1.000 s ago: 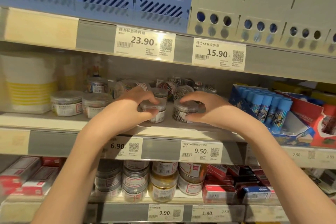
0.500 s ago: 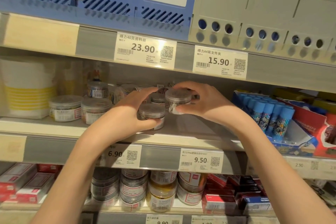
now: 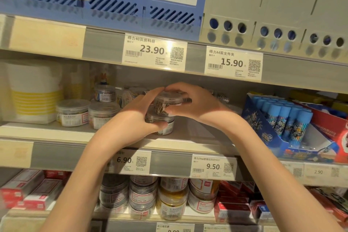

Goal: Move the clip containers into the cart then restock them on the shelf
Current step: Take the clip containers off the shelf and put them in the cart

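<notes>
I am restocking, stacking one clip container on another on the middle shelf point(image 3: 188, 138). My right hand point(image 3: 190, 103) grasps the upper container point(image 3: 166, 100); my left hand point(image 3: 135, 118) grips the lower container point(image 3: 162, 124) beneath it. Next, I judge, I must seat it squarely before letting go.

Top shelf: blue slotted plastic file boxes point(image 3: 105, 5), grey plastic file boxes with round holes point(image 3: 273, 15) | Middle shelf right: blue-capped glue sticks point(image 3: 282, 117) upright in blue cardboard display tray point(image 3: 267, 137) | Edge strip: white price labels point(image 3: 154, 52) | Bottom left: red-and-white cartons point(image 3: 28, 190)
</notes>
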{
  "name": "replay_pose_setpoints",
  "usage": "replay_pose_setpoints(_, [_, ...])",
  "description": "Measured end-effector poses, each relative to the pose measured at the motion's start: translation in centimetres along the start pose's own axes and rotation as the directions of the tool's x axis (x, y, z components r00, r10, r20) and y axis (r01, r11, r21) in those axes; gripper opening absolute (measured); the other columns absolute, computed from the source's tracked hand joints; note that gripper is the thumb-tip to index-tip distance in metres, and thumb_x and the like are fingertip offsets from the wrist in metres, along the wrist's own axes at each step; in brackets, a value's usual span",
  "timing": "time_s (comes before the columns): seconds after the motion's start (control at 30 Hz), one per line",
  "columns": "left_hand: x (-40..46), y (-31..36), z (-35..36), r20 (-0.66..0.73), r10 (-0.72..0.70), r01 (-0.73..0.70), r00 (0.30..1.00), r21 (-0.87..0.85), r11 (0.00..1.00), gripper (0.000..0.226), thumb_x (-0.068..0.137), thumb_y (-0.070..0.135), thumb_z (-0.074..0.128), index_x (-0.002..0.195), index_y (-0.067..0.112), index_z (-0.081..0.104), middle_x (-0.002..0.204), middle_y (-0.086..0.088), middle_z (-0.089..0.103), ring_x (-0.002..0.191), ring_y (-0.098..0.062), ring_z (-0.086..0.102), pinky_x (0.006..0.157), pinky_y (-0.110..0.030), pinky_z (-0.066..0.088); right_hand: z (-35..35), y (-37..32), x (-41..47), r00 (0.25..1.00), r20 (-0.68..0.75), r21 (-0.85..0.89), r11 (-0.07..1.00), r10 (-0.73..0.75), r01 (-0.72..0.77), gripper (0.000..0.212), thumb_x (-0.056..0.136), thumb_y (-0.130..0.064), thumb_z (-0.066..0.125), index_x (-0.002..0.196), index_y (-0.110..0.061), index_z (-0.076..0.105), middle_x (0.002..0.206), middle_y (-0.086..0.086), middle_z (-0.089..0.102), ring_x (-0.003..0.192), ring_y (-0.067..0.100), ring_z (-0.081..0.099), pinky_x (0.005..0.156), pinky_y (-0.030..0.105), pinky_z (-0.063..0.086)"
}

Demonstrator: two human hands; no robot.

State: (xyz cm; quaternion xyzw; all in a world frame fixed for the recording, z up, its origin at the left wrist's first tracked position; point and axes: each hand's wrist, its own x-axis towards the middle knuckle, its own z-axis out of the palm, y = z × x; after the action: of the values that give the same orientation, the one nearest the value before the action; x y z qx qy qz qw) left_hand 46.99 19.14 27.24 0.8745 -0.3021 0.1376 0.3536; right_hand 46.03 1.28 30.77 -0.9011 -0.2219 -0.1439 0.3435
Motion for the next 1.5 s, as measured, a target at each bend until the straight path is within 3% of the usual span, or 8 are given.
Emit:
replay_pose_setpoints(0.2, [-0.2, -0.1, 0.0, -0.04, 0.031, -0.031, 0.999, 0.009, 0.999, 0.056, 0.085, 0.041, 0.061, 0.131, 0.044, 0.028, 0.09, 0.031, 0.044, 0.077, 0.018, 0.044, 0.06, -0.001, 0.039, -0.8, 1.3, -0.3, 0.996, 0.084, 0.142, 0.989, 0.032, -0.043, 0.057, 0.078, -0.019, 0.074, 0.127, -0.027, 0.044, 0.123, -0.014, 0.052, 0.115, -0.001, 0.051, 0.096, 0.022, 0.045])
replay_pose_setpoints(0.43, [-0.3, 0.3, 0.0, -0.036, -0.023, 0.024, 0.999, 0.047, 0.999, 0.048, 0.086, 0.046, 0.057, 0.123, 0.041, 0.027, 0.087, 0.004, 0.058, 0.08, -0.011, 0.061, 0.061, -0.019, 0.048, -4.7, 5.1, 0.8, 0.977, 0.006, -0.387, 0.901, 0.215, -0.196, 0.058, 0.08, -0.024, 0.071, 0.132, -0.025, 0.045, 0.126, -0.002, 0.05, 0.11, 0.009, 0.047, 0.086, 0.023, 0.036])
replay_pose_setpoints(0.53, [-0.2, 0.5, 0.0, -0.043, -0.051, 0.053, 0.998, 0.04, 0.998, 0.046, 0.086, 0.045, 0.058, 0.121, 0.041, 0.029, 0.089, -0.005, 0.059, 0.084, -0.019, 0.062, 0.069, -0.028, 0.05, -4.6, 6.1, 2.1, 0.967, 0.059, -0.454, 0.869, 0.248, -0.195, 0.063, 0.081, -0.024, 0.071, 0.137, -0.022, 0.042, 0.135, 0.002, 0.047, 0.114, 0.014, 0.046, 0.088, 0.023, 0.035])
replay_pose_setpoints(0.67, [-0.1, 0.5, 0.0, -0.043, -0.062, 0.063, 0.997, 0.03, 0.998, 0.046, 0.085, 0.044, 0.059, 0.121, 0.042, 0.03, 0.086, -0.001, 0.058, 0.078, -0.015, 0.061, 0.062, -0.022, 0.049, -3.8, 7.3, 3.3, 0.949, 0.112, -0.476, 0.854, 0.295, -0.21, 0.076, 0.079, -0.027, 0.072, 0.144, -0.024, 0.032, 0.145, 0.005, 0.036, 0.129, 0.022, 0.038, 0.101, 0.027, 0.033])
replay_pose_setpoints(1.0, [0.1, 0.2, 0.2, -0.066, -0.061, 0.061, 0.996, -0.002, 0.998, 0.05, 0.085, 0.044, 0.06, 0.125, 0.04, 0.03, 0.088, 0.006, 0.055, 0.08, -0.008, 0.058, 0.061, -0.012, 0.042, -4.3, 6.5, 2.4, 0.97, 0.098, -0.399, 0.902, 0.224, -0.168, 0.05, 0.085, -0.015, 0.06, 0.132, -0.029, 0.049, 0.129, 0.002, 0.052, 0.103, 0.013, 0.051, 0.084, 0.026, 0.042])
replay_pose_setpoints(1.17, [-0.1, 0.2, 0.2, -0.068, -0.056, 0.056, 0.996, 0.008, 0.998, 0.05, 0.084, 0.047, 0.06, 0.123, 0.042, 0.03, 0.089, 0.001, 0.057, 0.079, -0.011, 0.06, 0.062, -0.014, 0.045, -4.2, 4.6, 0.4, 0.978, 0.097, -0.24, 0.958, 0.185, -0.157, 0.056, 0.077, -0.019, 0.074, 0.126, -0.031, 0.049, 0.111, -0.006, 0.056, 0.097, 0.015, 0.059, 0.089, 0.031, 0.049])
replay_pose_setpoints(1.33, [-0.1, 0.2, 0.2, -0.068, -0.052, 0.052, 0.996, 0.002, 0.999, 0.049, 0.084, 0.046, 0.061, 0.123, 0.041, 0.032, 0.09, 0.001, 0.059, 0.079, -0.014, 0.061, 0.066, -0.017, 0.048, -3.1, 3.8, -1.9, 0.99, 0.07, -0.139, 0.984, 0.122, -0.112, 0.056, 0.072, -0.018, 0.077, 0.116, -0.039, 0.051, 0.116, -0.012, 0.053, 0.108, 0.009, 0.055, 0.097, 0.037, 0.046])
replay_pose_setpoints(1.5, [0.0, 0.2, 0.1, -0.07, -0.056, 0.056, 0.996, -0.002, 0.998, 0.05, 0.083, 0.045, 0.061, 0.124, 0.041, 0.031, 0.09, 0.0, 0.058, 0.078, -0.011, 0.059, 0.06, -0.012, 0.043, -2.4, 2.8, -3.3, 0.987, 0.109, -0.179, 0.979, 0.117, -0.096, 0.06, 0.076, -0.018, 0.075, 0.113, -0.054, 0.045, 0.12, -0.033, 0.045, 0.121, -0.004, 0.042, 0.105, 0.023, 0.034])
